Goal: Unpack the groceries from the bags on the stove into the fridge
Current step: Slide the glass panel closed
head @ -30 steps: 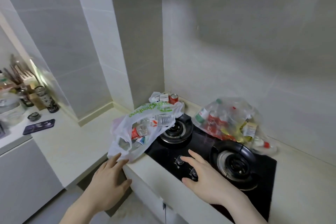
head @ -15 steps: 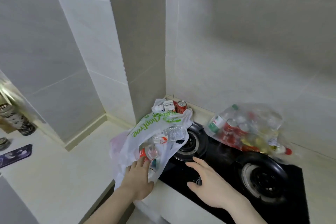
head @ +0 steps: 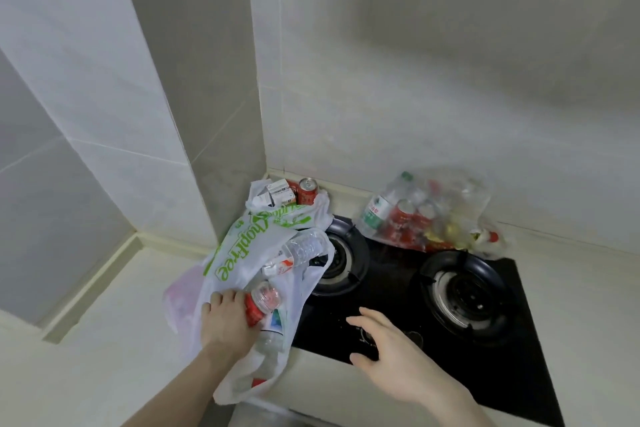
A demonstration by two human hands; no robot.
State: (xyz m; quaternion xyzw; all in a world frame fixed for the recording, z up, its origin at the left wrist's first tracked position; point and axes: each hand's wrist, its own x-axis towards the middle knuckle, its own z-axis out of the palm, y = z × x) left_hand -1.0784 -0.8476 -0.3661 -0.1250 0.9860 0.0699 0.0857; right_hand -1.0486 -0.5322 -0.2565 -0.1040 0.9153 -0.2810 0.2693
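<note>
Hands at the crinkled bags on the glossy black stove [head: 398, 291].
Left hand [head: 225, 321] grips a clear ribbed bottle [head: 261, 302] inside the thin white bag [head: 242, 250]; right hand [head: 391, 352] hovers, fingers spread, holding nothing.

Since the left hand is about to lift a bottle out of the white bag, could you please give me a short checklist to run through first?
1. Left hand grips the clear plastic bottle with the red label: ok.
2. Bottle free of the white plastic bag with green lettering: not ok, it lies in the bag's opening.
3. Right hand free to steady the bag: ok, open over the black glass stove.
4. Second clear water bottle stable: cannot tell, it lies loose at the bag's mouth.
5. Clear plastic bag of cans and bottles out of the way: ok.
6. Path to fridge: cannot tell, not in view.
</note>
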